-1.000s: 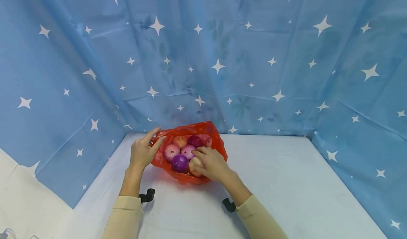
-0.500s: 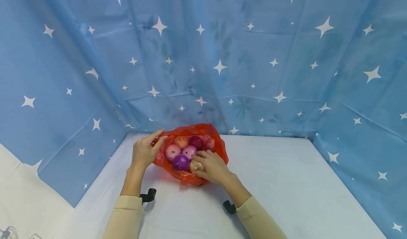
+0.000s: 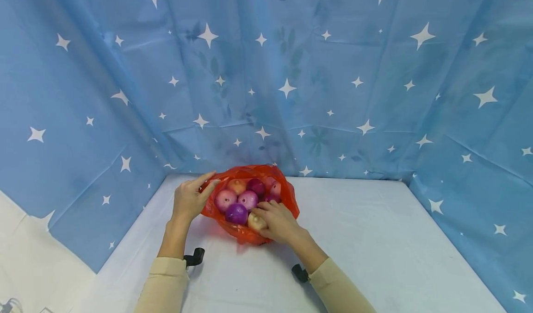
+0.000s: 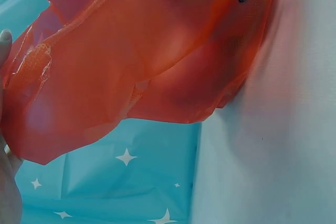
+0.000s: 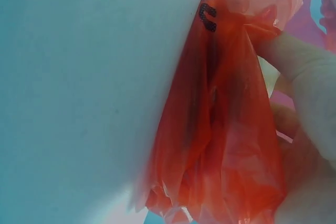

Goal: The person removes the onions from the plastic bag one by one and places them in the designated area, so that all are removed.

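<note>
A red plastic bag [image 3: 289, 199] lies open on the white table [image 3: 374, 239], filled with several round fruits: pink ones [image 3: 225, 199], a purple one [image 3: 236, 212], a dark red one [image 3: 256, 185]. My left hand [image 3: 189, 202] pinches the bag's left rim. At the near rim my right hand [image 3: 280, 221] curls round a pale yellowish fruit [image 3: 253, 221]. The left wrist view is filled by the bag's wall [image 4: 157, 51], with my left hand [image 4: 8, 187] at the frame's left edge. In the right wrist view, my right thumb [image 5: 304, 72] sits behind crumpled bag plastic [image 5: 220, 129].
A blue cloth with white stars [image 3: 291, 72] hangs behind and on both sides of the table. Black camera mounts sit at my left wrist [image 3: 193, 256] and right wrist [image 3: 300, 272]. White tabletop stretches to the right of the bag.
My right hand has closed further over the pale fruit at the bag's near rim. My left hand keeps its pinch on the rim and has barely moved.
</note>
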Motion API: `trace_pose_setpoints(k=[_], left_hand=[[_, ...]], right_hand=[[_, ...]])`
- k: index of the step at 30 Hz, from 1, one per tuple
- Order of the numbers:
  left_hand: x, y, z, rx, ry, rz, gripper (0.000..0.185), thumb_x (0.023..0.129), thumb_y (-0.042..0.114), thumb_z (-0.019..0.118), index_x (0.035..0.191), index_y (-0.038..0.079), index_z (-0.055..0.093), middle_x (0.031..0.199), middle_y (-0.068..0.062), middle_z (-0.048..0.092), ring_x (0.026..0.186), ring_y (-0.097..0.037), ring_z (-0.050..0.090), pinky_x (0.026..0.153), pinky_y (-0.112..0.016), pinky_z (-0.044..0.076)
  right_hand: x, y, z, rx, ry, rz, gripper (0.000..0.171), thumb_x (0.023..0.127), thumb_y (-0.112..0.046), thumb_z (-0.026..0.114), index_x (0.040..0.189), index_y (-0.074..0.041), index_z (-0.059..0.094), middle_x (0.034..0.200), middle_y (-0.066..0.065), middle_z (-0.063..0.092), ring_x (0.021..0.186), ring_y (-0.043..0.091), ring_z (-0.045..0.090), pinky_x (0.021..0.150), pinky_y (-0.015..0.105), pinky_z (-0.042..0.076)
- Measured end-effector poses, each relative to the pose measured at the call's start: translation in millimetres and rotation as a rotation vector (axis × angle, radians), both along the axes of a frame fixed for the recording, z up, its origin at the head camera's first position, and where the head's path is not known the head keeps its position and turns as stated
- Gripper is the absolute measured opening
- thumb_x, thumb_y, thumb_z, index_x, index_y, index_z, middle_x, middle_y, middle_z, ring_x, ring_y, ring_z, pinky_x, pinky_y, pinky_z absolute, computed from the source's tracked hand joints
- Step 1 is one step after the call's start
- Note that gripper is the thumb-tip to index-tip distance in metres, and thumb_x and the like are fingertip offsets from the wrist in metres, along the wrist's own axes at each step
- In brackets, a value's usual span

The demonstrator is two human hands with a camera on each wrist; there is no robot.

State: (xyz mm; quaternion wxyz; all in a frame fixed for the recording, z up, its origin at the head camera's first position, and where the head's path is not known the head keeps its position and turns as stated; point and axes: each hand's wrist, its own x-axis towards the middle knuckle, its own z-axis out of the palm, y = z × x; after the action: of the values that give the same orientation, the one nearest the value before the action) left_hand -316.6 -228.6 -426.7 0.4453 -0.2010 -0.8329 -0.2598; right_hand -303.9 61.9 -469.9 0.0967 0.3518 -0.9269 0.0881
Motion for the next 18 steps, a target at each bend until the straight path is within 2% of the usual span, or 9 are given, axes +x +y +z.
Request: trace_pose_setpoints(k=[5,12,18], left_hand=[[1.0,-1,-0.2,-0.006,-0.008,-0.002,0.038,0.085,0.022,0.086,0.122,0.016,0.079,0.094,-0.015,0.081,0.068,-0.036,0.07,0.058,-0.046,0.057],[-0.4,-2,-1.3,-0.003,0.019,-0.009,0.042,0.084,0.018,0.087,0.125,0.016,0.078,0.081,-0.012,0.079,0.058,-0.029,0.065,0.053,-0.04,0.054],[-1.0,-3,-1.0,-0.013,0.025,-0.021,0.039,0.085,0.018,0.086,0.123,0.014,0.079,0.096,-0.012,0.081,0.066,-0.03,0.071,0.056,-0.04,0.057]], right_hand=[[0.4,0,-0.8,0.02,-0.009,-0.002,0.065,0.085,-0.037,0.086,0.144,-0.019,0.063,0.138,0.002,0.064,0.124,0.024,0.055,0.108,0.045,0.051],[-0.5,4,3.5,-0.037,0.01,0.008,0.07,0.085,-0.041,0.086,0.146,-0.018,0.06,0.141,0.002,0.062,0.126,0.023,0.054,0.109,0.045,0.051],[-0.6,15,21.0,-0.167,0.098,0.026,0.075,0.086,-0.05,0.083,0.148,-0.016,0.058,0.143,0.004,0.061,0.13,0.026,0.054,0.109,0.048,0.051]])
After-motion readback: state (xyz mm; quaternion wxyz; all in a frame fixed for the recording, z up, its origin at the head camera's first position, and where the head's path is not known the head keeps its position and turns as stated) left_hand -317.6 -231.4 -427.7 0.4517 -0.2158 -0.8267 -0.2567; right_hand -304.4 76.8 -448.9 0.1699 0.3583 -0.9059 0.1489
